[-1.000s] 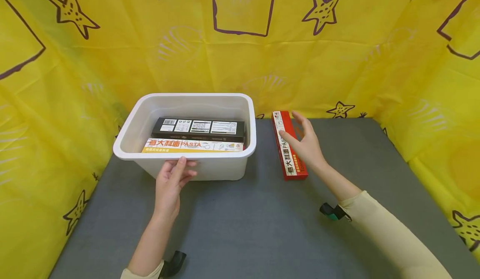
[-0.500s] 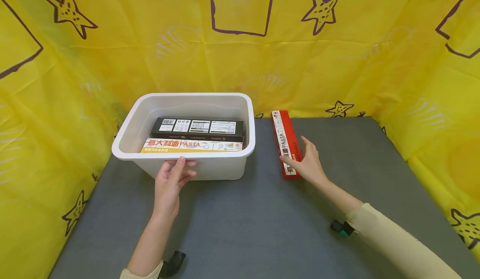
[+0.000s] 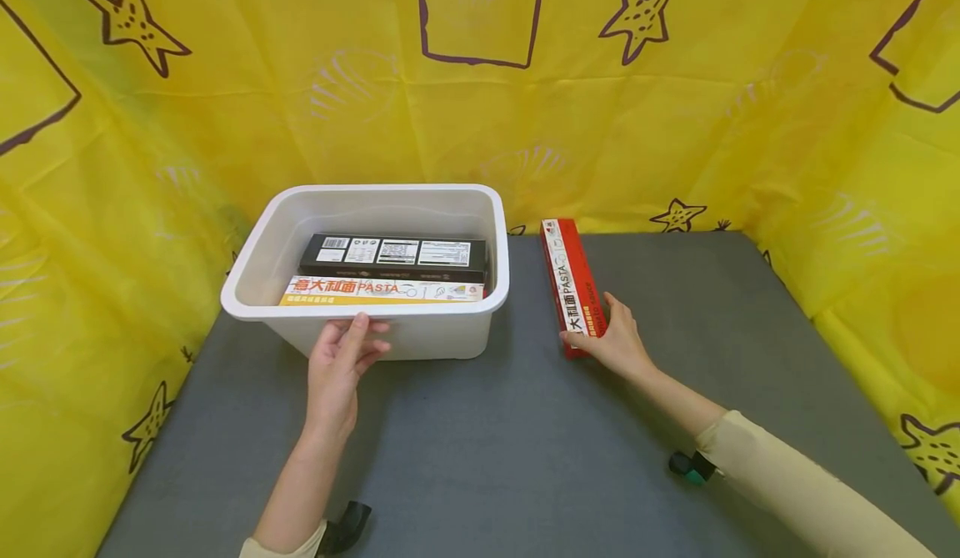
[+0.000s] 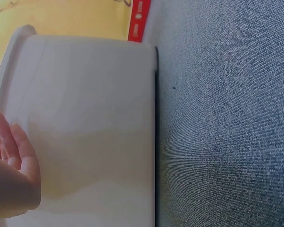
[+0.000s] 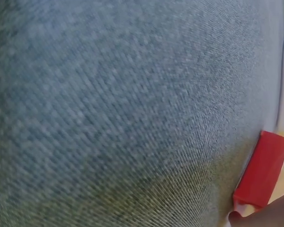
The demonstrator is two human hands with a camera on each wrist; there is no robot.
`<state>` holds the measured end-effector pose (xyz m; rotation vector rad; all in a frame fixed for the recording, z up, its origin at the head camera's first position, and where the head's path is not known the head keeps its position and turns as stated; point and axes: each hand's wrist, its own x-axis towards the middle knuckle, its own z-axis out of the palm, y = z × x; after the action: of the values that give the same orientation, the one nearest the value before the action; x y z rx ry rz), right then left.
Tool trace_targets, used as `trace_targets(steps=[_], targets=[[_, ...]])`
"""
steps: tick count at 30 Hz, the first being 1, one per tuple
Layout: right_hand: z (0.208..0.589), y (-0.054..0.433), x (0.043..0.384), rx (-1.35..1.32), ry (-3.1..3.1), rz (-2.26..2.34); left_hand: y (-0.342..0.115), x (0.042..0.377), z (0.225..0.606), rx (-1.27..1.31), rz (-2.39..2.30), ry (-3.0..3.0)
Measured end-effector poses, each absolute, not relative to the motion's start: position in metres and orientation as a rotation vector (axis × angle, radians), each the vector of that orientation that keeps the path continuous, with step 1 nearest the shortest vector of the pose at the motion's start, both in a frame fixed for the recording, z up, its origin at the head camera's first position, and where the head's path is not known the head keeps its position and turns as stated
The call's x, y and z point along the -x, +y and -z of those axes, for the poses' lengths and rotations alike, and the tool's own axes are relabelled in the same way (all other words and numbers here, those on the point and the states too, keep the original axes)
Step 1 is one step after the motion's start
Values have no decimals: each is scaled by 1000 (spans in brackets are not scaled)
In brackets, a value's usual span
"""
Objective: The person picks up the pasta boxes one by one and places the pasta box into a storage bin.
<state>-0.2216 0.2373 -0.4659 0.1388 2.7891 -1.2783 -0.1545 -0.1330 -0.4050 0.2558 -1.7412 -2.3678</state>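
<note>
A red-and-white pasta box [image 3: 570,287] lies on the grey tabletop to the right of a white plastic bin [image 3: 420,334]. My right hand [image 3: 621,343] grips its near end, thumb on the left edge and fingers along the right side. In the right wrist view, the red end [image 5: 262,170] of that box shows beside part of my hand. My left hand [image 3: 337,370] holds the bin's front rim, thumb tip up at the lip and fingers below it; the left wrist view shows those fingers [image 4: 26,151] against the wall.
Inside the bin lie a black box [image 3: 393,258] with white label panels and a white-and-yellow pasta box [image 3: 386,289] in front of it. A yellow patterned cloth [image 3: 480,124] hangs round the back and sides of the grey tabletop [image 3: 480,458].
My right hand has come down and toward me along the red pasta box, from above its middle to a grip on its near end. The left hand keeps its hold on the rim.
</note>
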Motion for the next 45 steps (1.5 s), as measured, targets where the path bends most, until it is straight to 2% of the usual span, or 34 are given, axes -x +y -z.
trace_targets(steps=[23,45], targets=[[484,239,218,28,2874,1272,-132,155,405,-224,2385,-1714],[484,240,218,15,2856,1312,-132,156,405,-255,2381,-1725]])
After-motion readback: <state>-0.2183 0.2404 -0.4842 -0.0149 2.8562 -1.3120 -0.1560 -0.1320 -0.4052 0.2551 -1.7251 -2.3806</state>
